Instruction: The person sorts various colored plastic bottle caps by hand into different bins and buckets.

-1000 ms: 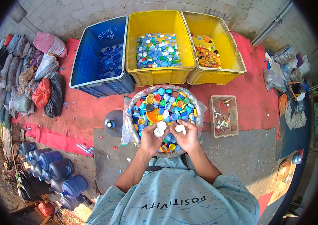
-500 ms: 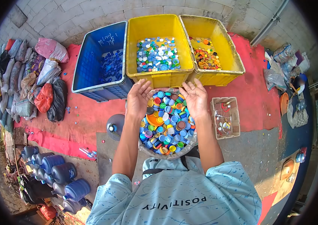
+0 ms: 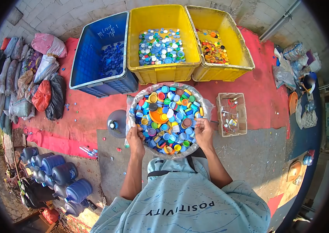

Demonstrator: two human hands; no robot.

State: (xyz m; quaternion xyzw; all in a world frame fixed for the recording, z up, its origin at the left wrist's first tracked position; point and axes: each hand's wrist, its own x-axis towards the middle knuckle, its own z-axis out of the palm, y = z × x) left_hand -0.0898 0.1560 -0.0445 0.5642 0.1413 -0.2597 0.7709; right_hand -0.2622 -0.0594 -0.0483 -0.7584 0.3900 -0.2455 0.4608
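Closest to my camera I see a light blue shirt (image 3: 180, 200) with dark letters on it. Just past it, the left hand (image 3: 136, 139) is at the left edge of the round tub (image 3: 168, 156), with its fingers bent in. The right hand (image 3: 204, 134) is at the right edge, its fingers bent too. I can't tell if either one is pinching the edge. The tub sits between the hands, and it is full of bottle caps (image 3: 172, 124) in lots of colors. A big round jug (image 3: 116, 126) is near its left side, and a small crate (image 3: 244, 116) is off to its right. Farther away, I see a blue bin (image 3: 94, 50) with dark blue caps. Next to it are the middle yellow bin (image 3: 162, 19), with mixed caps, and the right yellow bin (image 3: 232, 40), with mostly yellow and orange ones. A gray block wall (image 3: 75, 15) is behind them.
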